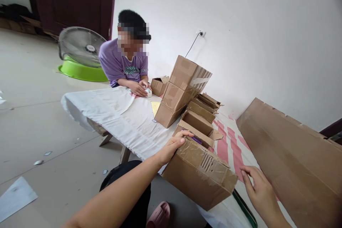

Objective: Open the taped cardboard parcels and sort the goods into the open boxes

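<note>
A worn, taped cardboard box [199, 181] sits tilted in view at the near edge of the cloth-covered table. My left hand [175, 146] grips its upper left corner, fingers hooked over the top edge. Just behind that hand, something purple [197, 139] shows in a gap by the box; its kind is hidden. To the right of the box, my right hand [258, 187] is apart from it, thumb and fingers separated and nothing between them. Beyond the box stand open, empty-looking cardboard boxes [199, 123] in a row.
Closed cartons [173, 96] are stacked farther back. Across the table a person in a purple shirt [124, 60] handles a small white object [148, 93] beside a small carton [159, 86]. A large cardboard sheet [288, 149] leans at the right. A fan [80, 46] stands behind the person.
</note>
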Available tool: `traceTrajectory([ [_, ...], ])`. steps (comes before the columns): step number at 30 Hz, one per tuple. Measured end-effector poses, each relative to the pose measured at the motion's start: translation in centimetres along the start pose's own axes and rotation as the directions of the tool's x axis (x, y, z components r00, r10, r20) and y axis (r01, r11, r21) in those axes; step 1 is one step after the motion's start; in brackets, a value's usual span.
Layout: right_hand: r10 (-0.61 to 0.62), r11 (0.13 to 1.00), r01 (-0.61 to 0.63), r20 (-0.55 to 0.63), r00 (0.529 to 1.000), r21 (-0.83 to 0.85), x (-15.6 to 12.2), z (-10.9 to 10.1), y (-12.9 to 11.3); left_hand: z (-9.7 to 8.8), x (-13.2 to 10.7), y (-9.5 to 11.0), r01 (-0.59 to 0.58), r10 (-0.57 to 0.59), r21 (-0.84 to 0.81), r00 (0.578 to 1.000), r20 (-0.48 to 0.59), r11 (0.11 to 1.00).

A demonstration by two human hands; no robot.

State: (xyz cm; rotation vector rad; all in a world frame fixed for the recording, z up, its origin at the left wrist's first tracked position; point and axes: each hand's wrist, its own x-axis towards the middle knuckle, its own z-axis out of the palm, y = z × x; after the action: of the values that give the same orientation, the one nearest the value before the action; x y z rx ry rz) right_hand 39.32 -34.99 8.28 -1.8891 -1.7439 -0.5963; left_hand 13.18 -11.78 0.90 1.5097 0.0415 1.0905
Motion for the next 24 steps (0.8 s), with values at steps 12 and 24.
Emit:
traceTrajectory([
  [12, -0.401, 0.867, 0.299, 0.202, 0.893, 0.400, 8.0, 1.6, -10.6, 0.3, -0.2, 1.3, 0.040, -0.040, 0.016, 0.999, -0.011, 0.999],
  [24, -0.614, 0.788, 0.476, 0.449, 0.649, 0.391, 11.4, 2.7, -12.5, 0.2, -0.1, 0.8, -0.036, 0.036, -0.007, 0.999, 0.023, 0.999],
])
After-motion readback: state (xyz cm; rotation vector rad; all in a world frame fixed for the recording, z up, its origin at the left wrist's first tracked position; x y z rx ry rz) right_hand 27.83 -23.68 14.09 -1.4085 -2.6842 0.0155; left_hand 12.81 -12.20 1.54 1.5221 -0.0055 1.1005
